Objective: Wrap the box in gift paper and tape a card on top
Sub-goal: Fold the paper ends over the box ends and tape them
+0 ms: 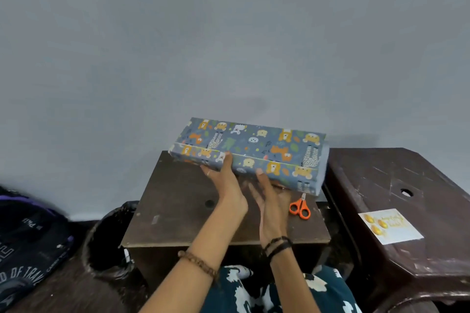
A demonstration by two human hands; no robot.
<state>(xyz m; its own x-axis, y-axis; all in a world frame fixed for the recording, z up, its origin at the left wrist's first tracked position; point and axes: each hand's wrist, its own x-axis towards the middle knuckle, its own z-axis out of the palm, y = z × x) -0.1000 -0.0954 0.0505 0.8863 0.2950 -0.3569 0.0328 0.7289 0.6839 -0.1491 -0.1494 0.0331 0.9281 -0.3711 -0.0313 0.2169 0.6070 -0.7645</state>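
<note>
1. A small dark brown bench point(178, 201) is seen in the middle of the scene, standing against a plain grey wall point(229, 33).
2. A dark plastic stool point(407, 178) is placed just right of the bench, and a white card point(390, 226) with gold print is laid flat on its top.
3. A bin point(112, 236) lined with a black bag is set at the bench's left, and a dark bag point(28, 244) with white lettering is seen at the far left.
4. Orange-handled scissors point(300, 207) are laid on the bench near its right edge, just beside the near right corner of the box.
5. The box point(251, 150), already covered in blue gift paper printed with animals, is held at the far side of the bench, tilted so that its top faces the viewer.
6. The left hand point(226, 185) is reached forward, its grip closed on the box's near long edge, thumb laid on the top face.
7. The right hand point(269, 201) is held just beside it, thumb tip touching the box's near side; the remaining fingers are hidden beneath, so that grip cannot be told.
</note>
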